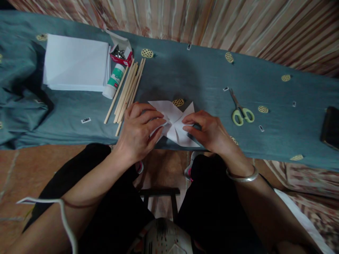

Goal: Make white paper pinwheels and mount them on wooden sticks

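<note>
A white paper pinwheel lies at the front edge of the cloth-covered table, its pointed blades spread around a folded-in centre. My left hand is closed on its left side, thumb and fingertips pinching the paper near the middle. From the right, my right hand pinches another part of the paper between thumb and forefinger. The fingers partly cover the left and right blades. Just beyond my left hand lie several thin wooden sticks, side by side.
A stack of white paper lies at the left, beside a glue stick and an opened small red box of shiny metal pieces. Green-handled scissors rest to the right. A dark object sits at the far right edge.
</note>
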Motion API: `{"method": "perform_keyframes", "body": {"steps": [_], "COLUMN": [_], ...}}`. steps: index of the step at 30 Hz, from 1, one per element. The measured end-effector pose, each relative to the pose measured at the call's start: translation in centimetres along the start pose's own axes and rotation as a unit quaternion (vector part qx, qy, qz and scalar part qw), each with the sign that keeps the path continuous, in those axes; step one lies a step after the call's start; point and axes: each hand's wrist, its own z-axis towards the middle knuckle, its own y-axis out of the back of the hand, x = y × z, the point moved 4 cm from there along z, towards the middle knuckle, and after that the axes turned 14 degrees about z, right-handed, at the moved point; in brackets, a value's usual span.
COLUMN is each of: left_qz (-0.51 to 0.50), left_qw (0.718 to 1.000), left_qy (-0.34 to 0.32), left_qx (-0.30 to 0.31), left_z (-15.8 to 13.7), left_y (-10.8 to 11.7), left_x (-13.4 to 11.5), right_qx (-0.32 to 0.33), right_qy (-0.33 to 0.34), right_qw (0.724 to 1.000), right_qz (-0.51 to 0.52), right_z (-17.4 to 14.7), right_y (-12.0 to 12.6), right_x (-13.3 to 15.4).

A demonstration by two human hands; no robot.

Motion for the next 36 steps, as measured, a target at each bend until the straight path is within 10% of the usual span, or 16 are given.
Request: {"method": "perform_keyframes", "body": {"steps": [36], "left_qz": [0.000], "left_qw": [0.999], "left_qy": [0.009], "left_qx": [0.033], "left_z": [-0.2], "left_y": [-1.8], "left_x": [0.4], "right_qx": [0.021], "right_qy": [0.008], "right_qw": [0.999], "right_qz": [-0.034], "right_z": [2.0], "right_y": [-1.1], "right_x": [0.5]}}
